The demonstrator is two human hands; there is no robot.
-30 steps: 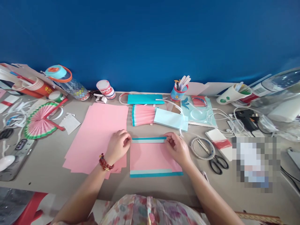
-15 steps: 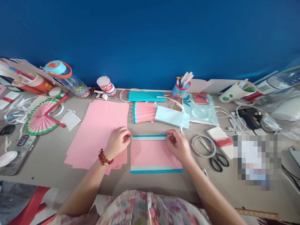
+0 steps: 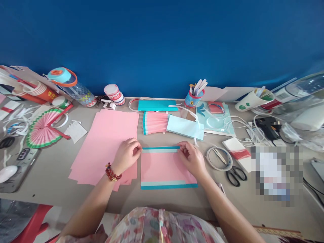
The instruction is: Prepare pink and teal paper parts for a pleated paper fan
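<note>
A pink sheet of paper (image 3: 159,167) lies flat on the table in front of me. Along both its far and near edges run a pale blue strip and a darker blue strip. My left hand (image 3: 129,152) pinches the far left corner, thumb and forefinger together at the end of the far blue strip (image 3: 160,149). At that strip's other end, the fingers of my right hand (image 3: 191,157) are closed on the paper and cover its far right corner. A stack of pink paper (image 3: 106,141) lies partly under my left hand and wrist.
Beyond the sheet are a pleated pink paper piece (image 3: 155,123), pale blue paper (image 3: 185,127) and teal paper (image 3: 157,105). Black-handled scissors (image 3: 236,176) and a tape roll (image 3: 208,158) lie to the right. A folded pink fan (image 3: 44,128) and a bottle (image 3: 76,91) are at left.
Both hands stay at the far corners of the sheet, with only slight finger movement. The whole view has shifted a little.
</note>
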